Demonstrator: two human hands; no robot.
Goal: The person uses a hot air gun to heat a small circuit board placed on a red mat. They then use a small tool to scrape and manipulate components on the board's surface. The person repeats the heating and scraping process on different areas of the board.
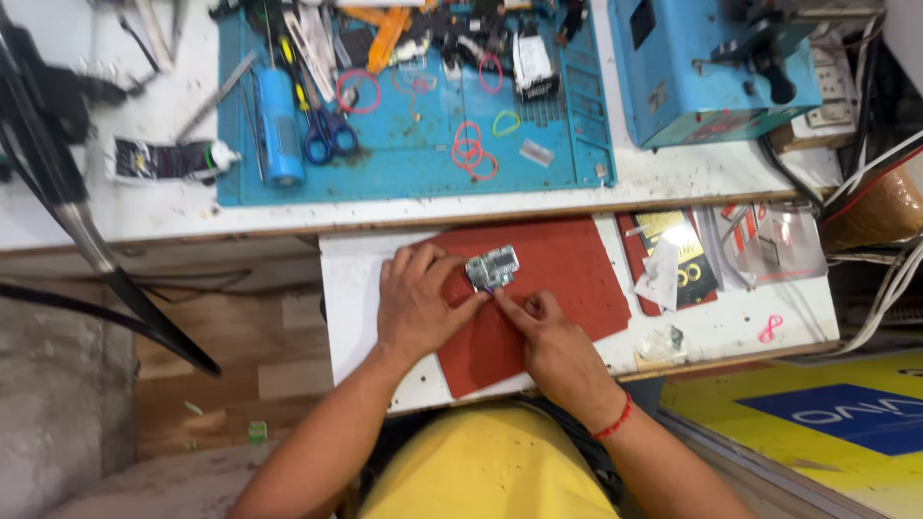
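Note:
A small silvery circuit board (492, 268) lies on a red-brown mat (567, 279) on the pull-out shelf. My left hand (415, 303) rests flat on the mat's left part, its thumb and fingers at the board's left edge. My right hand (546, 336), with a red thread band at the wrist, comes in from below. Its index finger and thumb are pinched together at the board's lower edge. Whether a tool sits between those fingers cannot be made out.
On the white bench behind lies a blue work mat (423, 163) with scissors (327, 130), a blue cylinder (281, 130), coloured rubber bands (471, 149) and small tools. A blue machine (702, 67) stands at the back right. Packets (673, 255) and cables (885, 279) lie right.

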